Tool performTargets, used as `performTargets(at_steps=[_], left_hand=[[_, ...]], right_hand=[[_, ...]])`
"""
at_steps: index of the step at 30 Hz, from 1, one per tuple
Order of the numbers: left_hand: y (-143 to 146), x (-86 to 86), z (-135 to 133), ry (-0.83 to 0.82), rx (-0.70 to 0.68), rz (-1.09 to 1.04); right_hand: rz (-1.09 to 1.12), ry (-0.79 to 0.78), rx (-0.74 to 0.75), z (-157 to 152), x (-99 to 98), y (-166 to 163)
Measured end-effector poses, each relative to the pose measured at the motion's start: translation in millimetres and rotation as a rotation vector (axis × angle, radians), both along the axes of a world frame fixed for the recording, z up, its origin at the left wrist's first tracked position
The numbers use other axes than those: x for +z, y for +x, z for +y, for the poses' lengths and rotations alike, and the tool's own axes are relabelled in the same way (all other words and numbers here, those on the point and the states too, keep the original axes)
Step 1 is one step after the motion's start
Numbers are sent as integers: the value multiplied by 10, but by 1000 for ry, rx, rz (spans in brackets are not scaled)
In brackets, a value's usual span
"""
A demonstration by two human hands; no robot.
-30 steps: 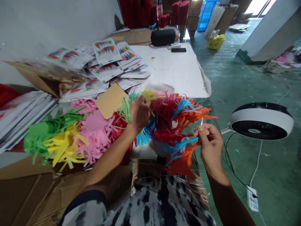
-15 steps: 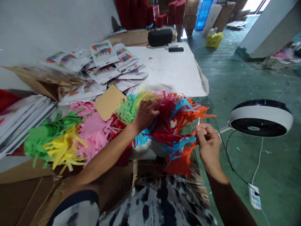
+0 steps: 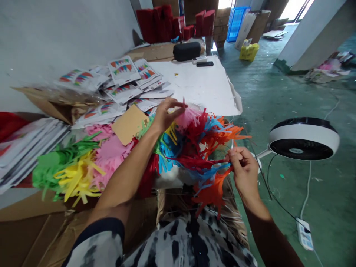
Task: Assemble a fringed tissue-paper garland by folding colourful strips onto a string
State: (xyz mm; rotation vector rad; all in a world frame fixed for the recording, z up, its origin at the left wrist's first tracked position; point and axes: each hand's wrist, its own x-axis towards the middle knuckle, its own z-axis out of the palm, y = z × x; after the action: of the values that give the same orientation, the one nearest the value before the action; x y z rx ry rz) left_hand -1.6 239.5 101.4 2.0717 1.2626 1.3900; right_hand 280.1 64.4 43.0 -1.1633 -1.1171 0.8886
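My left hand (image 3: 168,115) is over the back of a fringed paper heap, its thumb and fingertips pinching the pink fringed tissue paper (image 3: 189,116); one thin strip sticks up above the fingers. On the right, my right hand (image 3: 244,168) pinches the gathered ends of red (image 3: 191,162), blue and orange (image 3: 213,189) fringed tissue tassels, which trail leftward over my lap. A white strip (image 3: 232,144) rises from its fingertips. Below my left hand lies blue fringed paper (image 3: 169,150). Green (image 3: 52,167), yellow (image 3: 79,178) and pink bundles lie to the left.
A tan card (image 3: 130,124) rests on the heap. Behind are several printed bunting packets (image 3: 124,70), a white table cover (image 3: 200,85), a black case (image 3: 187,51) and a black phone-like object (image 3: 205,64). A white fan (image 3: 304,139) stands at right, near a power strip (image 3: 304,233).
My left hand has risen from the middle of the heap toward its back edge and now pinches pink paper. My right hand keeps its hold on the tassels. The view has shifted slightly.
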Motion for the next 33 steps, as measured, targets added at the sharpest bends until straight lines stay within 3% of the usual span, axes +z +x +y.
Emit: performTargets(at_steps=[9,15,18,22,25,27,30,33], left_hand=[[-78,166,-47,-22,-112,-199],[-224,358,-178,64,-10,-443],[-290,476,-248,95,14,-465],[-193,639,-499,268,20,-480],[65,696,-836,390,32,-454],[302,620,-1056,359,-13,-465],[666,285,-1245,-103,-255,-360],[932,-146,-1259,-359,-287,-404]], right_hand=[[2,-3,-16,-28,-49,75],[2,-6,-13,-22,-50,62],[-5,-4,-16,-19,-31,43],[-13,16,-28,-1,-15,21],[-10,29,-42,-1,-15,17],[-9,39,-36,-15,-1,8],[-9,73,20,-35,47,-45],[14,88,132,-8,66,-147]])
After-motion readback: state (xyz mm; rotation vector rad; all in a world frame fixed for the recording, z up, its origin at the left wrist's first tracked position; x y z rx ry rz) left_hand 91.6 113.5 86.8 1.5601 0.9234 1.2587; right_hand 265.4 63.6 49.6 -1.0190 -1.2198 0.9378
